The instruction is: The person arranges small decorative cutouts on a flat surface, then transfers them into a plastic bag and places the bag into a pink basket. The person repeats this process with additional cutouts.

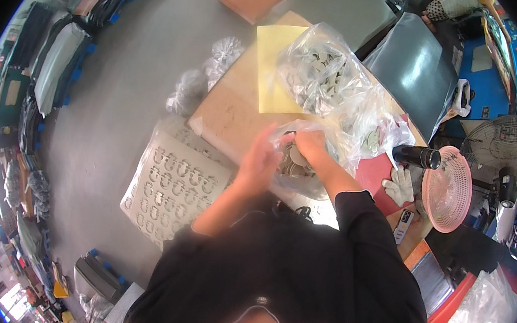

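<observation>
On the table in front of me, a clear plastic bag [306, 182] sits with its mouth spread, holding flat grey cut pieces [296, 168]. My left hand [261, 160] is at the bag's left edge, slightly blurred, its fingers stretched out and apart. Over the bag's mouth is my right hand [311, 145], its fingers curled closed; whatever they grip is hidden. Just beyond stands a larger clear bag [322, 67] with similar pieces, lying partly over a yellow sheet [267, 77].
Left of the table lies a stack of grey punched sheets [171, 184]. To the right are a black bottle [416, 157], a work glove [399, 186], a phone [403, 226], a pink basket [448, 189] and a fan [512, 147]. Crumpled plastic bags [188, 90] rest beside the table's left edge.
</observation>
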Available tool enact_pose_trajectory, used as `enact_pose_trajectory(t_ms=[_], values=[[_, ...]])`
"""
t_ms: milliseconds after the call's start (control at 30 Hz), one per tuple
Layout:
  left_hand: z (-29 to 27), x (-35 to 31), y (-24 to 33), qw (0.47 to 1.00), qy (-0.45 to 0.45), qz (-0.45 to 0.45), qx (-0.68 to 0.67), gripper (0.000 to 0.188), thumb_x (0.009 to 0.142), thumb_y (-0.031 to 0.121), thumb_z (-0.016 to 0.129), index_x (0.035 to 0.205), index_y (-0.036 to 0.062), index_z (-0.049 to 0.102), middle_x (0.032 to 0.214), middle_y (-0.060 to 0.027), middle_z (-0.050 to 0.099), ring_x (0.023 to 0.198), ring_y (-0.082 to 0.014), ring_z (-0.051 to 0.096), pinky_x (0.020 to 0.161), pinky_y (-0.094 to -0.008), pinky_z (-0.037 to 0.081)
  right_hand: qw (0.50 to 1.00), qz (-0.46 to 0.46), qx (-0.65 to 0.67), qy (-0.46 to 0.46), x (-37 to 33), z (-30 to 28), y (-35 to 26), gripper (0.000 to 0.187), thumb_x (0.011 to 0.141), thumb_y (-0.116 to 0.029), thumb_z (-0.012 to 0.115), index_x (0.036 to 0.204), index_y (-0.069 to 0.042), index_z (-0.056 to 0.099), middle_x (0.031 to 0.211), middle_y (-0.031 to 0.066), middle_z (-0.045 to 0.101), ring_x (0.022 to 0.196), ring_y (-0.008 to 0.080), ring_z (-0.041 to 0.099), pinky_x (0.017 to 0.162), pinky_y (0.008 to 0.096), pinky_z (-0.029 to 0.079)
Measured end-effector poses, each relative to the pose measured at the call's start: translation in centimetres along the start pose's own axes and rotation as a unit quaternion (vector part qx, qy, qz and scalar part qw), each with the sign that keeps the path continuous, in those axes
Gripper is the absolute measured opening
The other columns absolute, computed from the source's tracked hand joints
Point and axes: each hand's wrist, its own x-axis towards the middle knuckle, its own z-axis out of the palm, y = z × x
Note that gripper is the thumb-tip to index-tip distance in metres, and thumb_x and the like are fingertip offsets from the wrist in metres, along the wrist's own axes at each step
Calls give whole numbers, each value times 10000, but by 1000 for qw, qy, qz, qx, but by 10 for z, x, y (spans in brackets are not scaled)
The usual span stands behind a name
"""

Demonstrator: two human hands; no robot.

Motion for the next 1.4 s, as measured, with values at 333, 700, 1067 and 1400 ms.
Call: enact_pose_trajectory(t_ms=[333,700,1067,1400], values=[[-2,6,2,997,46,-40,-55,669,909,-96,389,1476,134,117,1327,-188,524,794,-56,538,632,-207,470,980,-116,87,135,-38,1,32,169,876,-169,472,887,-115,632,850,87,653,836,279,635,686,417,497],[-2,21,5,998,56,0,-19,660,893,-84,434,1462,93,151,1356,-180,509,690,-55,506,620,-212,472,947,-198,107,228,-69,-64,16,104,787,-100,602,883,-94,642,886,73,663,795,274,658,667,371,527],[1,25,12,998,34,-2,-60,624,878,-57,468,1439,70,226,1324,-143,544,679,-67,495,632,-220,475,958,-215,166,91,-110,-38,10,242,704,-86,636,946,-81,636,1077,88,638,1080,305,577,824,461,477],[-35,1,-11,996,-32,-63,-57,530,943,51,470,1444,75,300,1109,-126,636,784,-70,538,707,-243,476,997,-72,29,7,-105,-105,10,380,868,-239,621,1169,-9,597,1099,163,640,1027,315,603,853,399,482]])
